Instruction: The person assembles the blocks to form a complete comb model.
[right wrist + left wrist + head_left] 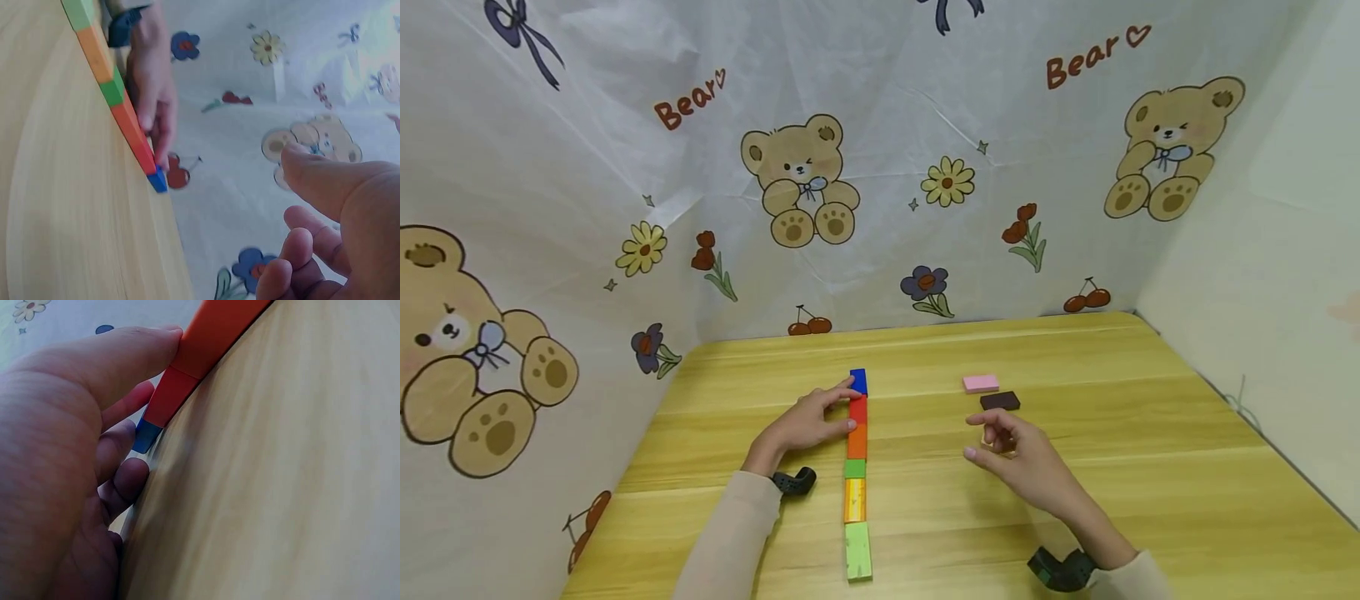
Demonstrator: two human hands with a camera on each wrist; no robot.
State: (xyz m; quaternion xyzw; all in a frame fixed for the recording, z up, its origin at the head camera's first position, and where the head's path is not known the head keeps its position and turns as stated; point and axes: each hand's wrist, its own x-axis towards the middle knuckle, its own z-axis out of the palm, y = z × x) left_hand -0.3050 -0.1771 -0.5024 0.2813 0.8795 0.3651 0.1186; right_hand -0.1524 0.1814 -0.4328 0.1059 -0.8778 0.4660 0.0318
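Observation:
A straight row of blocks runs from far to near on the table: a blue block (pixel 860 384), a red block (pixel 858 410), an orange block (pixel 857 443), a small green block (pixel 855 468), a yellow-orange block (pixel 854 500) and a light green block (pixel 858 552). At the row's left side is my left hand (pixel 805 422), its fingertips at the blue and red blocks and its thumb (pixel 165 347) against the orange one. My right hand (pixel 1026 467) hovers right of the row, fingers loosely bent, holding nothing.
Beyond my right hand a pink block (pixel 981 383) and a dark brown block (pixel 1000 401) lie flat, close to each other. A white sheet (pixel 880 108) printed with bears and flowers hangs behind the wooden table (pixel 1150 467). Each wrist wears a black band.

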